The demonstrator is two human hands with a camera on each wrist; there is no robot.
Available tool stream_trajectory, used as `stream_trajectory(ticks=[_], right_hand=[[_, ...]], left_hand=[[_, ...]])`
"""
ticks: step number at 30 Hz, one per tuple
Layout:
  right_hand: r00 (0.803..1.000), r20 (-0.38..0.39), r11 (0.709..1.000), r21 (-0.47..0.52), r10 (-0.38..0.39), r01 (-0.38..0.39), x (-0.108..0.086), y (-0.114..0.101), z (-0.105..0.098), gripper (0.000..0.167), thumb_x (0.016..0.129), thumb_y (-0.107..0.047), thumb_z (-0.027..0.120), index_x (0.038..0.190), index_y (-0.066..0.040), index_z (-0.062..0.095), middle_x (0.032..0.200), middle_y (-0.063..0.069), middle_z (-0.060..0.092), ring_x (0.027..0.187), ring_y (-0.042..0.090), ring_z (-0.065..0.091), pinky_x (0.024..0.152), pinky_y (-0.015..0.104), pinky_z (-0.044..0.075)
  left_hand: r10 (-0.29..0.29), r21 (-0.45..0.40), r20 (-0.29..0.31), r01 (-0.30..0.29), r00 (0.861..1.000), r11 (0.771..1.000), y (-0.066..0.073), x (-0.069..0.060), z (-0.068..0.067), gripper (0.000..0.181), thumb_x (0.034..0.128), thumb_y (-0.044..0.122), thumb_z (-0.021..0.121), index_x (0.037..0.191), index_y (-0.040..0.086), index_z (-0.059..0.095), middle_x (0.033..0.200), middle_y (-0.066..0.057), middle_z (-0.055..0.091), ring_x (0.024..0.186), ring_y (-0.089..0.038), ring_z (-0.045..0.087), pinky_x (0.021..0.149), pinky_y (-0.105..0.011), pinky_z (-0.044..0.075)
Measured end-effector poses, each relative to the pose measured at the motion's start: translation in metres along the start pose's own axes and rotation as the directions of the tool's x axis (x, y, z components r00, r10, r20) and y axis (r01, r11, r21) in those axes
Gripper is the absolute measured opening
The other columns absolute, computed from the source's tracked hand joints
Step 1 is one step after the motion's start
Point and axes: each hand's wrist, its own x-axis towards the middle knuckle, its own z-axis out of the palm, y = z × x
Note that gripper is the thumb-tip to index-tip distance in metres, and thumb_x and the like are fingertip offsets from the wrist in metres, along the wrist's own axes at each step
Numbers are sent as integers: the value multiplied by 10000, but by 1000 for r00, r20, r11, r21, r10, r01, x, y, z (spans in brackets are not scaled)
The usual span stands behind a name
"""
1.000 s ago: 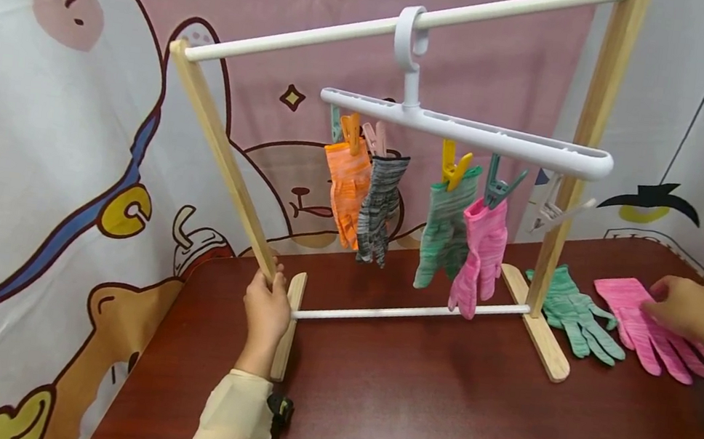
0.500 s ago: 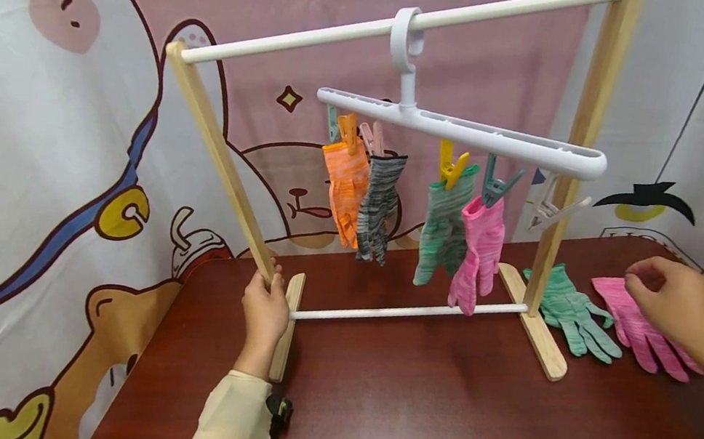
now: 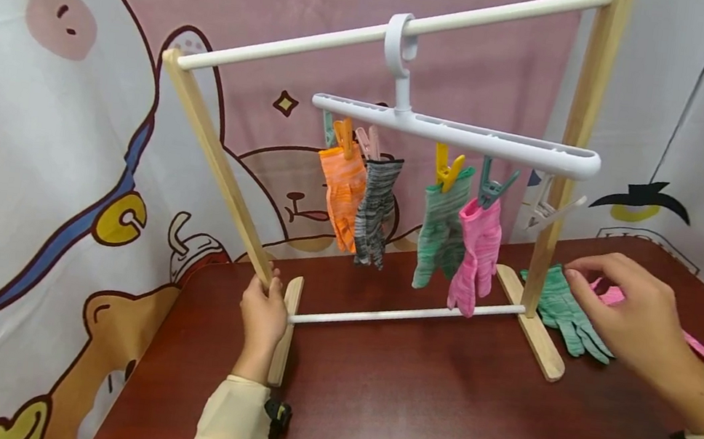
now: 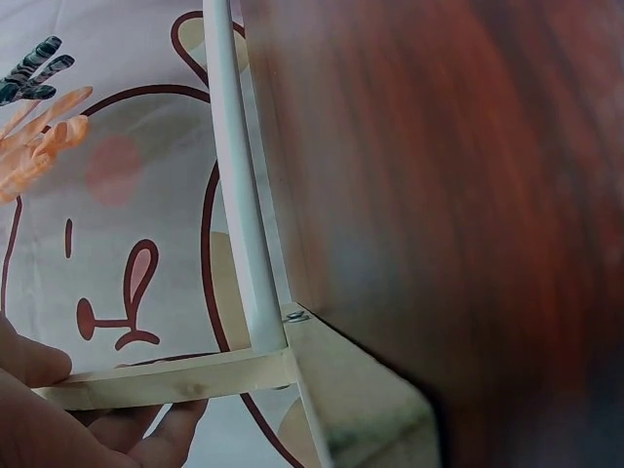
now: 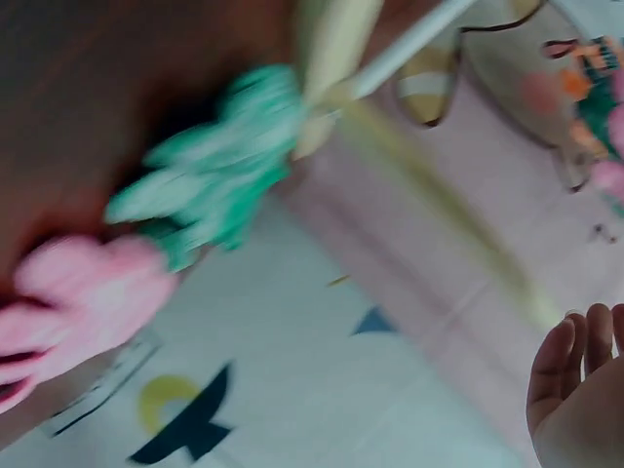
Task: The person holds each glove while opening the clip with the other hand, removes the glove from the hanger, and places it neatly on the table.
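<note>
Matt cloth gloves (image 3: pixel 479 244), smooth plastic hanger (image 3: pixel 500 144), wooden post (image 3: pixel 218 166); glossy tabletop (image 3: pixel 421 404)

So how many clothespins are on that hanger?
6 that I can see, left to right under the white hanger: teal one at the far end, orange one, pink one, yellow one, grey-green one, then white one near the right end. Others could be hidden.
</note>
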Motion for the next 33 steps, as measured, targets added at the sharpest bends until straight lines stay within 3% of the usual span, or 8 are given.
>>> stream_trajectory(ticks=[3, 6, 12, 16, 19, 24, 31, 33], right_hand=[[1000, -12, 996, 88, 2, -1, 2, -20, 8, 218, 852, -6, 746, 1062, -58, 718, 1002, -219, 595, 907, -135, 481, 801, 5, 345], [999, 5, 982, 186, 34, -34, 5, -35, 16, 270, 876, -19, 732, 1139, -67, 697, 1052, -285, 571, 962, -112, 523, 846, 9, 351], [986, 103, 936, 313, 131, -157, 18, -54, 30, 309, 955, -134, 675, 1257, -82, 632, 1143, -191, 611, 1059, -93, 538, 913, 24, 352], [970, 166, 912, 342, 178, -226, 26, -59, 35, 299, 986, -205, 639, 1256, -80, 612, 1253, -17, 645, 1097, -75, 537, 910, 18, 378], [958, 199, 896, 355, 207, -267, 30, -61, 37, 329, 998, -244, 621, 1291, -97, 598, 1233, -11, 646, 1080, -45, 548, 880, 33, 404], [961, 211, 878, 407, 179, -253, 32, -63, 44, 403, 1008, -220, 600, 1391, -101, 558, 1119, -174, 623, 1018, -26, 568, 826, 83, 436], [963, 223, 822, 513, 151, -248, 33, -64, 56, 449, 979, -141, 635, 1406, -51, 526, 1108, -143, 639, 1008, 27, 605, 822, 101, 483], [965, 216, 818, 521, 148, -243, 33, -66, 58, 458, 965, -128, 651, 1399, -44, 534, 1100, -125, 634, 1018, 34, 597, 818, 100, 486]], left_hand=[[-2, 7, -2, 2, 1000, 1000, 0, 0, -1, 342, 1019, 36, 500, 1345, -33, 576, 1266, -219, 672, 1135, -339, 672, 972, -436, 540], [-2, 13, -4, 2, 1000, 1000, -2, 0, -1, 340, 1019, 36, 501, 1343, -31, 576, 1266, -219, 672, 1135, -337, 672, 969, -444, 540], [7, 16, -10, -7, 1000, 1000, -4, 1, -2, 343, 1018, 37, 500, 1346, -22, 578, 1263, -211, 676, 1128, -323, 674, 976, -445, 536], [8, 20, -8, -7, 1000, 1000, -3, 1, -2, 339, 1015, 34, 503, 1340, -25, 581, 1259, -210, 679, 1124, -348, 676, 974, -453, 536], [5, 14, -2, -5, 1000, 1000, -4, 2, 0, 341, 1015, 34, 505, 1342, -27, 579, 1265, -217, 673, 1132, -351, 673, 976, -448, 536], [4, 11, 5, -4, 1000, 1000, -5, 1, 0, 338, 1021, 41, 505, 1346, -18, 578, 1278, -213, 666, 1142, -332, 674, 968, -422, 542], [-10, 7, 2, 10, 1000, 1000, -5, 0, 0, 343, 1023, 40, 501, 1354, -19, 572, 1281, -209, 667, 1143, -350, 669, 981, -455, 532], [-4, 7, 4, 4, 1000, 1000, -4, 1, 0, 345, 1023, 38, 500, 1355, -22, 571, 1279, -213, 667, 1141, -358, 669, 980, -462, 531]])
